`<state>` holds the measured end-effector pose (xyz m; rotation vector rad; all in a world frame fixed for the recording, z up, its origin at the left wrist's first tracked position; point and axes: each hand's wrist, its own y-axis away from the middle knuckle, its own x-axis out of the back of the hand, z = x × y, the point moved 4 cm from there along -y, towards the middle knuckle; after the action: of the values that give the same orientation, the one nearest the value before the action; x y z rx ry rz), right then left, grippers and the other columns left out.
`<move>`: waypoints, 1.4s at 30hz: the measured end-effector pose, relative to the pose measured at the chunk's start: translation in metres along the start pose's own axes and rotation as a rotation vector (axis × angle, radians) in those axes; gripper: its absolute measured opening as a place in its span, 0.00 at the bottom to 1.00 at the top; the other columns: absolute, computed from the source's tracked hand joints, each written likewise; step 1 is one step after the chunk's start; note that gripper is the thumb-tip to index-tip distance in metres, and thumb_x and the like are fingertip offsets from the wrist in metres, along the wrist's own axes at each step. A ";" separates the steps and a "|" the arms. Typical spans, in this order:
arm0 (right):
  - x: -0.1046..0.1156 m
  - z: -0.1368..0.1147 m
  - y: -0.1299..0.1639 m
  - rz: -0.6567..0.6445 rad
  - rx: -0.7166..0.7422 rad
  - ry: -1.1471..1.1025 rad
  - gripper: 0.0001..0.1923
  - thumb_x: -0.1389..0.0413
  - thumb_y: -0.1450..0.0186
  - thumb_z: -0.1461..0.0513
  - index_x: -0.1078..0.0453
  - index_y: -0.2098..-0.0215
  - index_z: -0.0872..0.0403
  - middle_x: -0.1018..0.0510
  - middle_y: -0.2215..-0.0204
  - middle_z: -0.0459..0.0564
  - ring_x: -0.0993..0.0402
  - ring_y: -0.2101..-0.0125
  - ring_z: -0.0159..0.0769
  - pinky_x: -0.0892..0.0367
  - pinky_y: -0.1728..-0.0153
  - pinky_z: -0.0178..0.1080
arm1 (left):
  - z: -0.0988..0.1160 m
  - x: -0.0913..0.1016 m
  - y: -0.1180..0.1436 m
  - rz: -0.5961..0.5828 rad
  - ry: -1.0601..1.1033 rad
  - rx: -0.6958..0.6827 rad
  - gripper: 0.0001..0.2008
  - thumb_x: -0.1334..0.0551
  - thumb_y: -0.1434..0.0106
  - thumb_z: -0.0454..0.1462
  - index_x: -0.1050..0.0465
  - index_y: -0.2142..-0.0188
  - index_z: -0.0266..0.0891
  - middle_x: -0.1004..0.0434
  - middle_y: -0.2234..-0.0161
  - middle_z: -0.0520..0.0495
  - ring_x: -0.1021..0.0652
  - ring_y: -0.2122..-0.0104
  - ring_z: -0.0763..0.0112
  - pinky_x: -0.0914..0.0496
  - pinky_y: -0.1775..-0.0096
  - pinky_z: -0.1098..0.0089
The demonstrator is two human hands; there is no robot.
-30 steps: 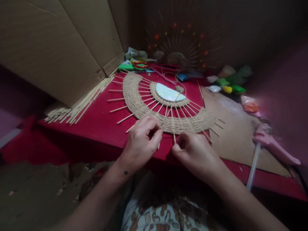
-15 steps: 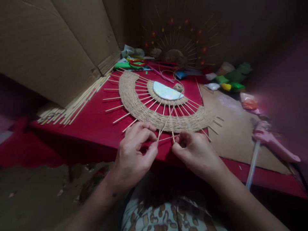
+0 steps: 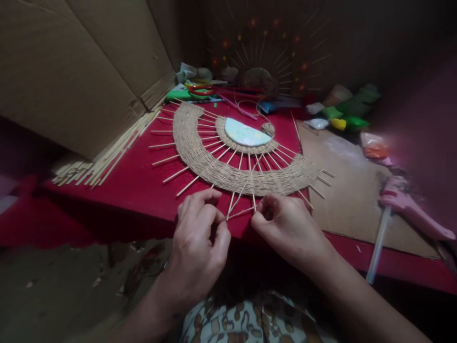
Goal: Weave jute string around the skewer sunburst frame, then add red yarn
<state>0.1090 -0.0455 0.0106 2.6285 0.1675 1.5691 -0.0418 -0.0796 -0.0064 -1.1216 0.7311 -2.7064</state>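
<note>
A half-round woven fan of thin wooden sticks and twine lies on the red cloth, with a pale blue half-disc at its centre. From a small twine ball, a strand runs over the woven band to a stick's tip at the near edge, then across to my right hand. My left hand is curled at that tip, thumb and forefinger closed about it; the exact contact is partly hidden. My right hand pinches the twine beside the neighbouring stick.
Loose sticks lie at left beside a cardboard panel. A pink glue gun rests on the cardboard sheet at right. Red-handled scissors and coloured packets sit behind. Another decorated fan stands at the back.
My left hand has shifted slightly down and left, along with the stick tip in view. The twine between my hands is still stretched, and my right hand has barely moved.
</note>
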 end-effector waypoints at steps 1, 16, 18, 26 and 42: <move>0.000 0.000 0.000 0.004 0.005 0.003 0.04 0.49 0.46 0.64 0.36 0.78 0.54 0.29 0.80 0.47 0.35 0.78 0.32 0.44 0.76 0.35 | -0.001 0.000 -0.001 0.002 -0.021 0.000 0.06 0.45 0.42 0.27 0.37 0.73 0.37 0.32 0.58 0.41 0.30 0.54 0.61 0.36 0.53 0.57; 0.000 -0.001 0.003 -0.074 0.134 0.061 0.05 0.51 0.42 0.64 0.34 0.74 0.55 0.26 0.78 0.49 0.33 0.77 0.32 0.43 0.75 0.35 | -0.022 -0.004 -0.045 -0.035 -0.177 -0.107 0.06 0.46 0.42 0.29 0.36 0.73 0.37 0.30 0.64 0.43 0.30 0.61 0.61 0.33 0.58 0.59; 0.007 -0.001 0.001 -0.068 0.171 0.065 0.06 0.51 0.41 0.64 0.33 0.74 0.55 0.26 0.78 0.49 0.33 0.78 0.32 0.43 0.76 0.35 | -0.023 -0.004 -0.045 -0.030 -0.136 -0.076 0.06 0.46 0.42 0.29 0.36 0.74 0.38 0.30 0.64 0.43 0.30 0.60 0.62 0.33 0.58 0.59; 0.023 -0.020 -0.028 0.080 0.414 0.255 0.12 0.50 0.39 0.65 0.33 0.57 0.55 0.25 0.70 0.50 0.31 0.72 0.36 0.42 0.73 0.36 | -0.023 -0.003 -0.043 -0.036 -0.097 -0.037 0.06 0.47 0.41 0.29 0.37 0.74 0.38 0.31 0.64 0.43 0.29 0.61 0.63 0.33 0.57 0.60; 0.033 -0.014 0.023 0.023 0.593 0.322 0.11 0.53 0.36 0.64 0.29 0.62 0.54 0.27 0.66 0.52 0.32 0.72 0.35 0.38 0.73 0.37 | -0.024 -0.001 -0.042 -0.004 -0.050 -0.038 0.07 0.47 0.40 0.30 0.37 0.74 0.38 0.30 0.66 0.44 0.29 0.61 0.65 0.34 0.56 0.62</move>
<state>0.1138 -0.0636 0.0486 2.7337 0.7270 2.2285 -0.0553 -0.0331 -0.0013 -1.1957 0.7766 -2.6682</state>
